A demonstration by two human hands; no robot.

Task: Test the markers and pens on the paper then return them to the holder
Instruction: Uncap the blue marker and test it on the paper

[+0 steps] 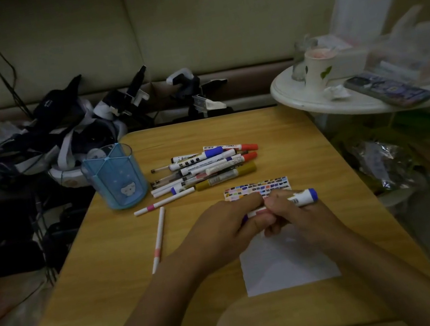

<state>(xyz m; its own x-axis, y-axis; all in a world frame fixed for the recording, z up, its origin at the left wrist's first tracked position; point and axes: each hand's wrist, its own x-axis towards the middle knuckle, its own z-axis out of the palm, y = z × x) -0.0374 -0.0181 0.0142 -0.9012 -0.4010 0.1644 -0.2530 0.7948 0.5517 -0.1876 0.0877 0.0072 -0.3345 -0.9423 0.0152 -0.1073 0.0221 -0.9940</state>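
Over the paper: both hands meet just above the white paper (286, 265), gripping one blue-capped marker (301, 197) between them.
Left hand: the left hand (225, 225) has its fingers curled round the marker's near end, thumb underneath.
Right hand: the right hand (293, 213) pinches the white barrel, the blue cap sticking out beyond it to the right.
Swatch card: a small card of colour swatches (257, 187) lies just behind the paper, partly hidden by the fingers.
Pile: loose markers and pens (206, 167) lie heaped behind the paper, to its left.
Holder: the blue holder (114, 177) stands upright, left of the pile.
Stray pens: two white pens with pink bands (164, 201) lie left of the paper.
Table: a wooden table (119, 309) carries it all.
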